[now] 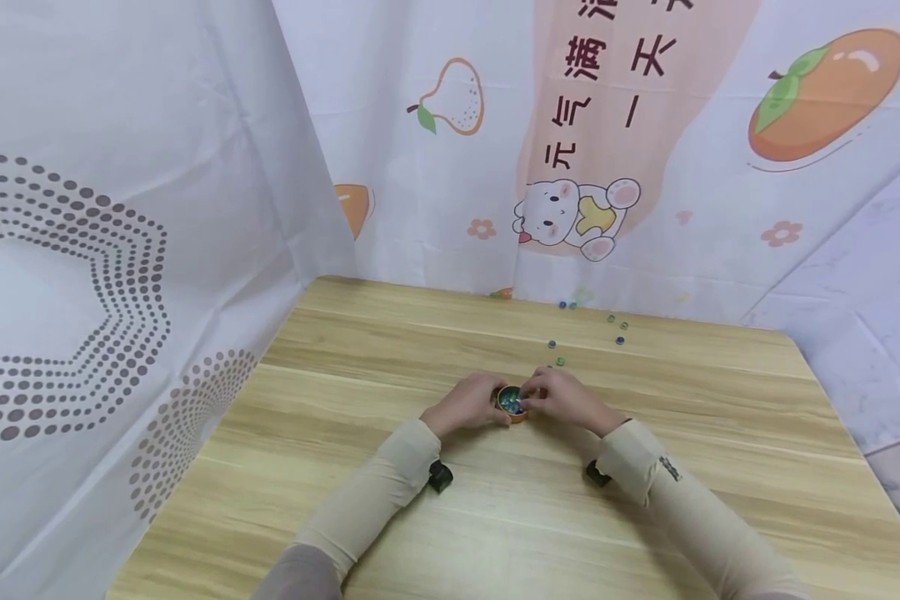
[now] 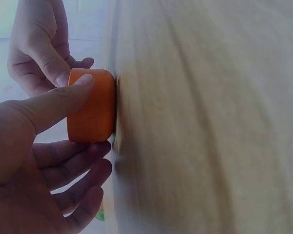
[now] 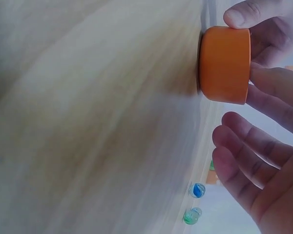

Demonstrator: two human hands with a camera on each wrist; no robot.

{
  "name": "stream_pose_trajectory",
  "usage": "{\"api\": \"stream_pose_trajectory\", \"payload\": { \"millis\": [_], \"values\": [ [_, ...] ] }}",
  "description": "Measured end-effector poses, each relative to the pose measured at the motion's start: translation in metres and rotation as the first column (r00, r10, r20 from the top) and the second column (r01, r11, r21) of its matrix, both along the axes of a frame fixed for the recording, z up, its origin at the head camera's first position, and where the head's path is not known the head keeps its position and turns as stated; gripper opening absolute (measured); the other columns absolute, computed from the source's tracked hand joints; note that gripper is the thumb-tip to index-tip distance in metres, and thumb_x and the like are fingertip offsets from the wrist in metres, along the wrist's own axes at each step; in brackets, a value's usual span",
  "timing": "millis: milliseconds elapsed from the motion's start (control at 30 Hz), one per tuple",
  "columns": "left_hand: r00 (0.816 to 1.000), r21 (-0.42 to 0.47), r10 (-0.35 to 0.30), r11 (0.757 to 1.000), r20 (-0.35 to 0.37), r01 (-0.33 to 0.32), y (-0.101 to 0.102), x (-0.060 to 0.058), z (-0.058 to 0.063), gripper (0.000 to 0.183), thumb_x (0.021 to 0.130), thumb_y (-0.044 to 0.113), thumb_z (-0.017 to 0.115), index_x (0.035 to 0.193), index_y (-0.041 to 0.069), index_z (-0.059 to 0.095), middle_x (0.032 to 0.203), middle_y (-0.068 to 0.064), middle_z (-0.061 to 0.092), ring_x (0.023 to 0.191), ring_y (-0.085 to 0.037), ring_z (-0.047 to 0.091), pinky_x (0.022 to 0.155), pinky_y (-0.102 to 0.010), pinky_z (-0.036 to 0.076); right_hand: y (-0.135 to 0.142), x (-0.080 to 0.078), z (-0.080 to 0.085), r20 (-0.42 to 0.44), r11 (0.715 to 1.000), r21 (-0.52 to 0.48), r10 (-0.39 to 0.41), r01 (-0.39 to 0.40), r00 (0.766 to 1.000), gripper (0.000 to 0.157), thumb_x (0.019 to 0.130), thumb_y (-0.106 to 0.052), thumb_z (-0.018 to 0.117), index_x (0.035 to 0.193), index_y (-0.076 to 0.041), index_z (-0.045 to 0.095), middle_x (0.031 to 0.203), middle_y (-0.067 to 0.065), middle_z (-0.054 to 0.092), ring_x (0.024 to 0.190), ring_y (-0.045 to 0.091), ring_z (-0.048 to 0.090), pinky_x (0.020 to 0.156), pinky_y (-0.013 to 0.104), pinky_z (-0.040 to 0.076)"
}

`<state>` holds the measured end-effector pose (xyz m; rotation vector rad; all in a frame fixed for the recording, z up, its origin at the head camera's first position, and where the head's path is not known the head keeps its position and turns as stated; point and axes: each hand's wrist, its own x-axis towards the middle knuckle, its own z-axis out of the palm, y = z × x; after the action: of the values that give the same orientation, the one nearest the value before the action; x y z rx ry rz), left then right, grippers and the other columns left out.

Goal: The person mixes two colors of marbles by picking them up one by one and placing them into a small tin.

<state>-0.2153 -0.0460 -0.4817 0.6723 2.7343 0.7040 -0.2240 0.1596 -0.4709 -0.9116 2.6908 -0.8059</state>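
A small round orange bowl (image 2: 92, 117) stands on the wooden table, with several green and blue glass marbles (image 1: 510, 398) inside it. My left hand (image 1: 471, 403) grips the bowl from the left, thumb on the near side and fingers around the far side. From the right, my right hand (image 1: 566, 400) reaches over the rim with thumb and forefinger dipping into the opening. Its other fingers are spread loosely beside the bowl (image 3: 224, 66) in the right wrist view. The bowl's wall hides those fingertips in both wrist views, so whether they pinch a marble cannot be told.
Loose marbles lie on the table (image 1: 330, 467) beyond the bowl: a blue one (image 1: 552, 344), a green one (image 1: 560, 362), another blue one (image 1: 620, 340) and several near the back edge. Printed curtains (image 1: 435, 233) hang behind the table and along its left side.
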Motion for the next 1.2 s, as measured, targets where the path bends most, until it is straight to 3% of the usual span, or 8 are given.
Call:
{"api": "stream_pose_trajectory", "payload": {
  "millis": [300, 500, 700, 1200],
  "values": [
    [1.0, 0.016, 0.015, 1.0, 0.011, -0.015, 0.0, 0.002, 0.0, 0.05, 0.077, 0.033, 0.083, 0.119, 0.011, 0.066, 0.11, 0.0, 0.069, 0.099, -0.013, 0.06, 0.09, -0.029, 0.048, 0.004, 0.003, 0.004, 0.006, 0.998, -0.039, -0.056, 0.056, 0.998, 0.013, 0.088, -0.018, 0.071, 0.099, -0.011, 0.075, 0.092, 0.0, 0.066, 0.082, 0.01, 0.056, 0.07, 0.025, 0.047],
    [1.0, 0.026, 0.012, 1.0, 0.016, -0.012, 0.0, 0.003, 0.001, 0.049, 0.076, 0.032, 0.084, 0.117, 0.011, 0.067, 0.107, 0.001, 0.07, 0.097, -0.012, 0.061, 0.089, -0.028, 0.048, 0.006, 0.005, 0.009, 0.004, 0.997, -0.068, -0.043, 0.044, 0.999, 0.015, 0.089, -0.02, 0.07, 0.099, -0.011, 0.075, 0.09, -0.001, 0.066, 0.079, 0.01, 0.056, 0.068, 0.023, 0.047],
    [1.0, 0.032, 0.012, 0.999, 0.009, -0.013, 0.0, 0.002, 0.0, 0.049, 0.076, 0.033, 0.084, 0.117, 0.012, 0.067, 0.108, 0.001, 0.069, 0.099, -0.013, 0.061, 0.09, -0.029, 0.048, 0.01, 0.002, 0.017, 0.005, 0.996, -0.047, -0.081, 0.081, 0.997, 0.019, 0.091, -0.023, 0.069, 0.102, -0.01, 0.075, 0.094, 0.001, 0.069, 0.082, 0.012, 0.058, 0.069, 0.025, 0.048],
    [1.0, 0.01, 0.01, 1.0, -0.012, -0.01, 0.0, 0.002, 0.0, 0.048, 0.075, 0.034, 0.084, 0.115, 0.012, 0.068, 0.105, 0.002, 0.07, 0.098, -0.013, 0.061, 0.088, -0.027, 0.048, 0.019, -0.028, 0.031, -0.094, 0.984, -0.019, -0.176, 0.175, 0.98, 0.02, 0.092, -0.02, 0.066, 0.101, -0.004, 0.073, 0.091, 0.01, 0.067, 0.078, 0.019, 0.059, 0.068, 0.033, 0.049]
  ]
}}
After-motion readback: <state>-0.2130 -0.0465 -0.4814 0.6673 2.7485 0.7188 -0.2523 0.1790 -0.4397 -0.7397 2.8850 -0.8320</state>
